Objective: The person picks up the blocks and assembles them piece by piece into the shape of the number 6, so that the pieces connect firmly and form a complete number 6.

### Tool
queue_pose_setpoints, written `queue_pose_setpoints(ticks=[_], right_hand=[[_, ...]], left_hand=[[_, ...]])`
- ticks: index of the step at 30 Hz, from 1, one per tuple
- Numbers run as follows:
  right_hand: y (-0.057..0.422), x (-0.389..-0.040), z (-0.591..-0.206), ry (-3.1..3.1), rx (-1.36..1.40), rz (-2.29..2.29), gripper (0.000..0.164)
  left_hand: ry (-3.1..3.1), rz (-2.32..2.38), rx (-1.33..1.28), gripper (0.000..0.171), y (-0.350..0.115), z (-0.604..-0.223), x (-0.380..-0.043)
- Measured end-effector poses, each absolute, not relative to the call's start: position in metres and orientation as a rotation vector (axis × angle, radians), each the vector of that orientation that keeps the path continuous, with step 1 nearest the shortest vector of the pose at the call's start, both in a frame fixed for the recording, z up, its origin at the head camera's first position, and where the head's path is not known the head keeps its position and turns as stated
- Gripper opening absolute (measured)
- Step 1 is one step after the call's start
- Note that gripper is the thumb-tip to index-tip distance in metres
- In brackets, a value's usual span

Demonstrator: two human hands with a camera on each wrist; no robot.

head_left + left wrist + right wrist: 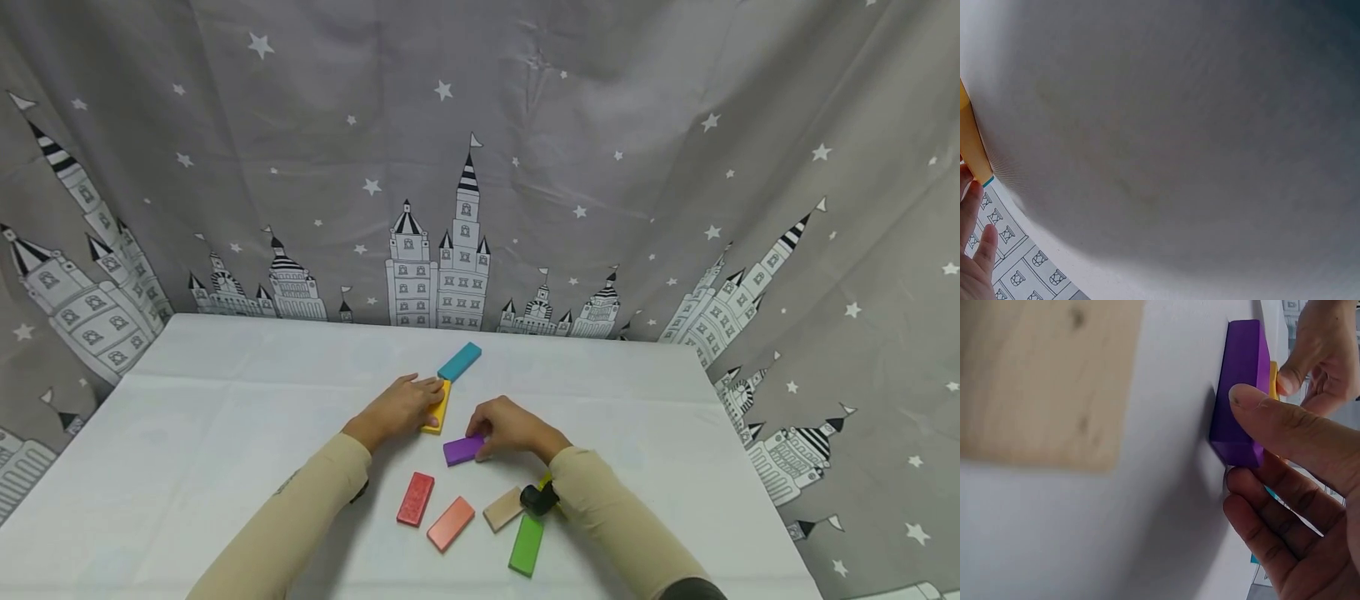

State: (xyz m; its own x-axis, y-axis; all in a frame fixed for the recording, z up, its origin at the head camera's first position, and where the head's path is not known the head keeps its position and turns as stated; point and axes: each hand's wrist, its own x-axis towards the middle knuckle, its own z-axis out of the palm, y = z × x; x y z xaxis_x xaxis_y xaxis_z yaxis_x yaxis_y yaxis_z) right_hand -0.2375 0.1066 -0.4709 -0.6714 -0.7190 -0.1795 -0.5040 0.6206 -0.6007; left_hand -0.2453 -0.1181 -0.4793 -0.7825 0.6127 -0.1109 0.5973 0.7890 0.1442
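Note:
My left hand (399, 406) holds a yellow wooden block (443, 410) flat on the white table, with the thumb near its close end and the fingers toward its far end. That block (971, 140) only shows at the left edge of the left wrist view. Just beyond lies a blue block (459, 362), its near end close to or touching the yellow one. To the right, my right hand (513, 425) pinches a purple block (461, 451) by its right end. In the right wrist view the thumb lies on the purple block's (1238, 369) broad face.
Closer to me lie a red block (416, 499), a salmon block (451, 523), a plain wood block (502, 509) and a green block (527, 546). Another yellowish block (545, 481) is mostly hidden under my right wrist. A grey curtain (525, 125) hangs behind the table.

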Motion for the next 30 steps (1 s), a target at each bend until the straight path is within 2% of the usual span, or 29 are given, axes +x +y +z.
queue_pose_setpoints(ticks=[14,30], right_hand=[[0.084,-0.229,-0.468,2.485,-0.894,-0.702,0.028],[0.082,-0.228,-0.47,2.559,-0.798,-0.672,0.031]], left_hand=[[2.831,0.151,0.979,0.058,-0.12,-0.479,-0.243],[2.83,0.17,1.0,0.059,-0.121,-0.479,-0.245]])
